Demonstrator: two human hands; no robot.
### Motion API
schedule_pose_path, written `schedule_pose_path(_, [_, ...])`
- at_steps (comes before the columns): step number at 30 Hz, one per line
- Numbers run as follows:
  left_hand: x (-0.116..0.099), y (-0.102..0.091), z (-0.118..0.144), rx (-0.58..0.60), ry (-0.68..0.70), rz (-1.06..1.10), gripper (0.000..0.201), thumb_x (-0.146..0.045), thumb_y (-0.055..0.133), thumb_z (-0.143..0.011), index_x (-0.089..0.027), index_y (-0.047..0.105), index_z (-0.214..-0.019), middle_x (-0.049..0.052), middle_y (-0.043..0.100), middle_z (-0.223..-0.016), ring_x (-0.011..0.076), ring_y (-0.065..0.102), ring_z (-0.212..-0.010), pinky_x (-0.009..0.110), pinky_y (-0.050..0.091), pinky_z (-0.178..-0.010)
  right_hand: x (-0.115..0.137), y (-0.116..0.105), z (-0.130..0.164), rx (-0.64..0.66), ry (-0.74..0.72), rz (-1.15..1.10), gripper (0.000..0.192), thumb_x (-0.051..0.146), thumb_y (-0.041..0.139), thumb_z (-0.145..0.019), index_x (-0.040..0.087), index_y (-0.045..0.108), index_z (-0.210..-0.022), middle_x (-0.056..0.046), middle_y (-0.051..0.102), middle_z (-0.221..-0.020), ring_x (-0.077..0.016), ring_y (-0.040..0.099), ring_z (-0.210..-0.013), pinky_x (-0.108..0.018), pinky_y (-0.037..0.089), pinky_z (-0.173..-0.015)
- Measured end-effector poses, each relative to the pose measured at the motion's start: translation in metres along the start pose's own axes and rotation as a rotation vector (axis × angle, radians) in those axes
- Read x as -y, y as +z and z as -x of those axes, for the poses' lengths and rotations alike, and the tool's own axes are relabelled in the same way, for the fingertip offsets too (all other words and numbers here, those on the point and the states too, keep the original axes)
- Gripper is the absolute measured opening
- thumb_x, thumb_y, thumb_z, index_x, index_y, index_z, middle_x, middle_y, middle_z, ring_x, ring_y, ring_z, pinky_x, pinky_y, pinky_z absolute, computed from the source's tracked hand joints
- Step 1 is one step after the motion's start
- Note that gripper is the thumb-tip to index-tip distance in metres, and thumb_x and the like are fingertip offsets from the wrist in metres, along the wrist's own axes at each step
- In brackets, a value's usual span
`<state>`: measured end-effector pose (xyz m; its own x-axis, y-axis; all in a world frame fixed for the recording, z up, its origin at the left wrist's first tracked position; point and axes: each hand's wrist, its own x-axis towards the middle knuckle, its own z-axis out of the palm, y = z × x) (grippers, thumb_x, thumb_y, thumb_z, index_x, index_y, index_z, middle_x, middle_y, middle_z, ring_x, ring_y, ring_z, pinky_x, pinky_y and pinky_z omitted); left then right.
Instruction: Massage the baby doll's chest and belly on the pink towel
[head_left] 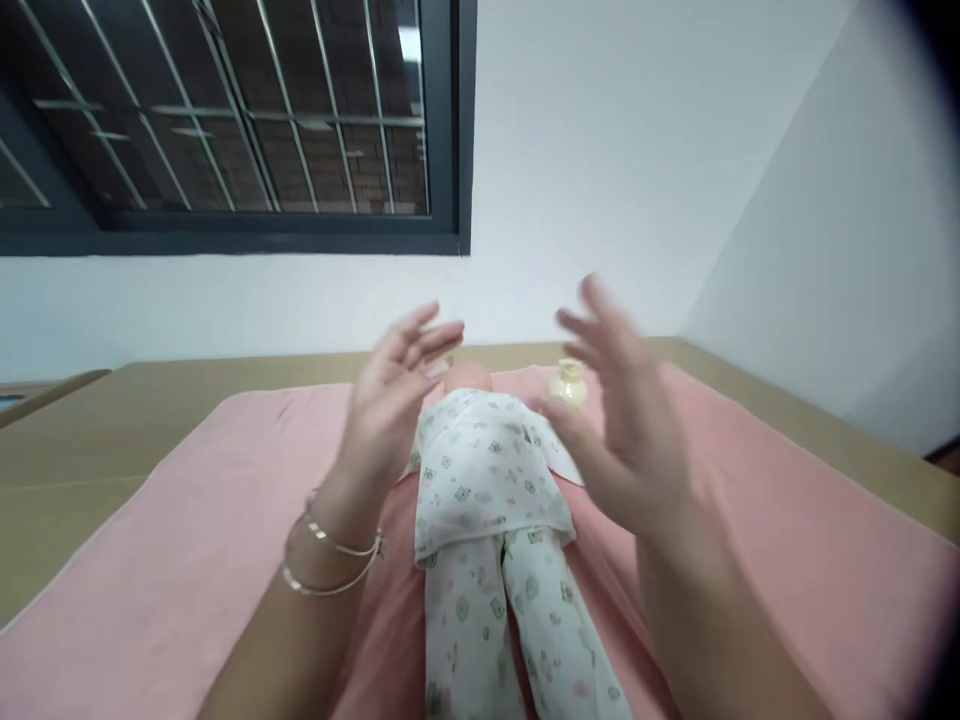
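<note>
A doll-like figure in a white pajama top (487,470) and matching trousers (469,620), both printed with small green and pink motifs, lies on its back on a pink blanket (247,500). Only the rounded end of its head (468,377) shows beyond the collar. My left hand (394,390), with two thin bracelets at the wrist, is raised over the figure's left-hand side in view, fingers loosely apart. Opposite it, my right hand (626,420) is held up with spread fingers, blurred by motion. Neither holds anything. A small cream pot (568,383) stands just beyond my right thumb.
The blanket covers a tan padded surface (82,440) that meets a white wall (600,180) at the back. A dark-framed window (450,130) with metal bars is at the upper left. Another wall (862,230) rises at the right.
</note>
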<state>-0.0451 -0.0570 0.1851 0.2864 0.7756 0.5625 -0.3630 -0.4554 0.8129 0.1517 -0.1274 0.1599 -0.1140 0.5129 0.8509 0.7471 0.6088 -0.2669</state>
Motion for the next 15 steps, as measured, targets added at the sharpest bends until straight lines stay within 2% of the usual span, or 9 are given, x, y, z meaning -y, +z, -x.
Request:
schedule_pose_path(1, [0.019, -0.001, -0.007, -0.065, -0.049, -0.050, 0.050, -0.030, 0.065, -0.080, -0.022, 0.055, -0.128, 0.007, 0.065, -0.122, 0.0283, 0.053, -0.127, 0.049, 0.037, -0.113, -0.005, 0.011, -0.004, -0.004, 0.024, -0.012, 0.059, 0.040, 0.037, -0.100, 0.033, 0.015, -0.154, 0.000, 0.019, -0.160, -0.0285, 0.025, -0.145, -0.051, 0.037, -0.112])
schedule_pose_path(4, [0.078, -0.005, -0.021, -0.212, -0.193, -0.258, 0.036, -0.034, 0.062, -0.081, -0.017, 0.064, -0.113, 0.012, 0.065, -0.124, 0.0278, 0.057, -0.122, 0.046, 0.039, -0.110, -0.033, 0.059, -0.004, 0.197, 0.118, -0.063, 0.055, 0.028, 0.042, -0.096, 0.025, 0.032, -0.151, -0.008, 0.036, -0.153, -0.0249, 0.035, -0.141, -0.049, 0.033, -0.115])
schedule_pose_path(6, [0.113, -0.010, -0.022, -0.195, -0.197, -0.374, 0.033, -0.035, 0.056, -0.084, -0.016, 0.065, -0.109, 0.013, 0.066, -0.122, 0.0263, 0.058, -0.120, 0.043, 0.038, -0.110, -0.051, 0.091, 0.003, 0.340, 0.166, -0.087, 0.056, 0.020, 0.045, -0.092, 0.020, 0.038, -0.148, -0.011, 0.040, -0.150, -0.0243, 0.037, -0.140, -0.047, 0.033, -0.116])
schedule_pose_path(8, [0.141, -0.016, -0.019, -0.231, -0.196, -0.521, 0.036, -0.035, 0.050, -0.086, -0.016, 0.064, -0.113, 0.013, 0.064, -0.127, 0.0253, 0.055, -0.124, 0.042, 0.036, -0.112, -0.061, 0.116, 0.013, 0.373, 0.213, -0.091, 0.054, 0.015, 0.044, -0.090, 0.019, 0.044, -0.144, -0.011, 0.045, -0.147, -0.0234, 0.041, -0.137, -0.044, 0.032, -0.116])
schedule_pose_path(11, [0.171, -0.025, -0.009, -0.187, -0.189, -0.676, 0.037, -0.036, 0.043, -0.089, -0.017, 0.067, -0.108, 0.013, 0.067, -0.122, 0.0253, 0.060, -0.117, 0.042, 0.040, -0.108, -0.066, 0.138, 0.027, 0.414, 0.249, -0.084, 0.051, 0.015, 0.041, -0.092, 0.019, 0.046, -0.143, -0.012, 0.050, -0.144, -0.0236, 0.044, -0.135, -0.044, 0.028, -0.117])
schedule_pose_path(13, [0.183, -0.030, -0.003, -0.172, -0.144, -0.745, 0.038, -0.037, 0.038, -0.091, -0.019, 0.068, -0.106, 0.010, 0.068, -0.119, 0.0243, 0.061, -0.113, 0.043, 0.040, -0.107, -0.069, 0.144, 0.033, 0.468, 0.261, -0.071, 0.051, 0.017, 0.040, -0.093, 0.022, 0.045, -0.144, -0.008, 0.046, -0.147, -0.0242, 0.037, -0.140, -0.048, 0.020, -0.120])
schedule_pose_path(15, [0.189, -0.032, 0.001, -0.159, -0.104, -0.786, 0.040, -0.038, 0.036, -0.093, -0.020, 0.068, -0.107, 0.009, 0.068, -0.118, 0.0239, 0.060, -0.113, 0.044, 0.041, -0.107, -0.076, 0.146, 0.036, 0.495, 0.316, -0.066, 0.048, 0.025, 0.036, -0.097, 0.025, 0.045, -0.144, -0.005, 0.043, -0.150, -0.0228, 0.031, -0.143, -0.048, 0.016, -0.121])
